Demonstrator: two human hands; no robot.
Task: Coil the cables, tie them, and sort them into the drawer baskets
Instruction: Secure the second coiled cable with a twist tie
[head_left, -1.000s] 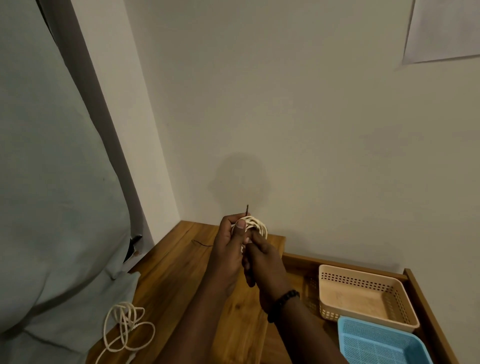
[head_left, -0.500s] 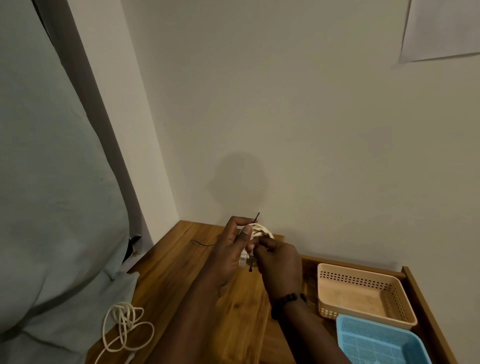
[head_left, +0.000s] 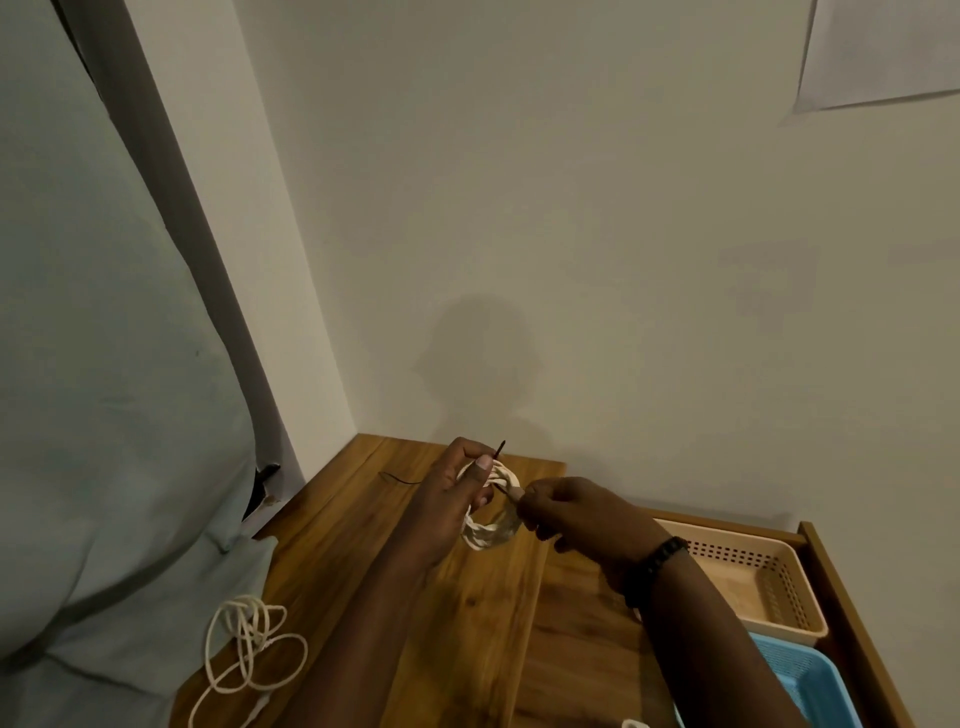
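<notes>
A plain pale wall (head_left: 623, 234) fills most of the view, with a corner of white paper sheet (head_left: 883, 52) stuck on it at the upper right. On the left hangs a large pale grey-green cloth (head_left: 104, 364), which drapes down onto the near left end of the brown wooden tabletop (head_left: 363, 545). To the right of the tabletop sits an open wooden drawer (head_left: 841, 597), and inside it lie two perforated plastic baskets: a beige rectangular basket (head_left: 753, 582) at the far end and a light blue basket (head_left: 800, 680) nearer the camera, touching or just beside it.

Both forearms reach in from the bottom edge. The left hand (head_left: 447, 499) is curled around a small coil of cream-white cable (head_left: 488, 530), held above the tabletop, with the thumb pressed on top of the coil. The right hand (head_left: 576, 514), with a black beaded bracelet (head_left: 654, 561) on the wrist, pinches the end of a thin dark twist tie (head_left: 501, 452) at the coil's right side; the tie's other end sticks up past the left thumb.

A second, loose cream-white cable (head_left: 249, 644) lies in untidy loops at the near left of the tabletop, partly on the cloth. A thin dark wire (head_left: 400, 480) lies on the far part of the tabletop, left of the hands.
</notes>
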